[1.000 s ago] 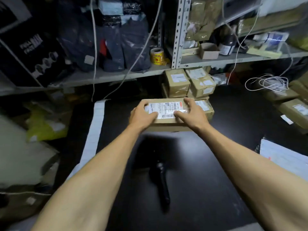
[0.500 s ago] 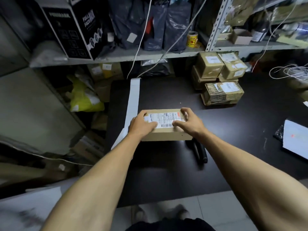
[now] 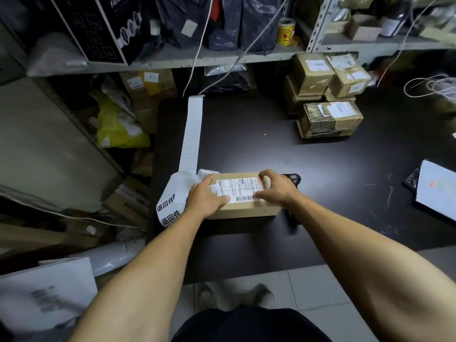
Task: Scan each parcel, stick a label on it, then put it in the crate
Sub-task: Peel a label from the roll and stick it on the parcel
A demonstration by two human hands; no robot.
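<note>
While both hands rest on the cardboard parcel (image 3: 243,204), treat this as the labelling step and finish it before you lift anything.

Head view: the parcel lies on the black desk (image 3: 283,154), near its front left corner, with a printed shipping label (image 3: 234,191) on its top face. Your left hand (image 3: 208,199) lies over the left end of the parcel, its fingers (image 3: 223,199) fairly straight and pressing down on the label's left edge. Your right hand (image 3: 276,187) is curled over the right end, the thumb on the label's near right edge and the other fingers hooked over the far top edge; it holds the parcel steady.

Smooth the label from its middle outward so that no bubble or lifted corner is left. Keep the barcode strip flat and uncreased, and keep the label off the box edges. Hold the parcel against the desk so it does not slide toward the white mailer bag (image 3: 172,201) touching its left end.

A strip of blank labels (image 3: 193,129) runs back from there toward the shelf. A dark handheld scanner (image 3: 292,180) lies just beyond your right hand, partly hidden. Whether the parcel has been scanned cannot be told. More labelled boxes (image 3: 329,118) are stacked at the far right of the desk. No crate is identifiable in this view, so locate it before you lift.
</note>
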